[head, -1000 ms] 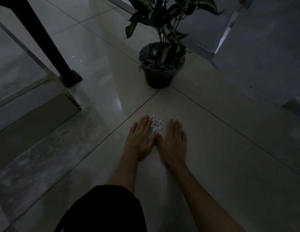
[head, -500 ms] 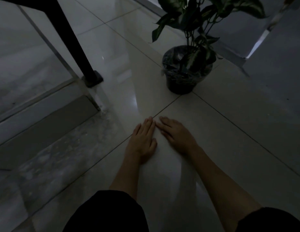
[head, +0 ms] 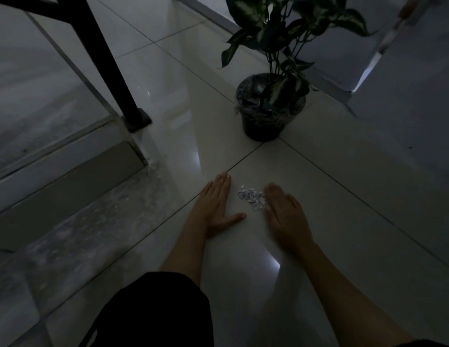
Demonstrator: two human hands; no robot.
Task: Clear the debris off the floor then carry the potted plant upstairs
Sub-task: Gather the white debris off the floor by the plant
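A small heap of pale debris bits [head: 252, 199] lies on the glossy tiled floor [head: 343, 196]. My left hand [head: 214, 205] rests flat on the tile just left of the heap, fingers together, thumb out. On the heap's right edge, my right hand [head: 285, 212] is pressed flat with its fingers curved against the bits. Neither hand holds anything. Farther away stands the potted plant [head: 267, 113], a dark round pot with green-and-white leaves, upright and untouched.
A black metal railing post [head: 113, 78] is bolted at the corner of the stair steps [head: 68, 171] on the left. A wall base and a bright door gap [head: 368, 71] are at the right rear. My dark-clothed knee [head: 155, 314] is at the bottom.
Half a second ago my hands covered the debris with fingertips meeting; now they have parted sideways and the heap shows between them. The view has shifted slightly.
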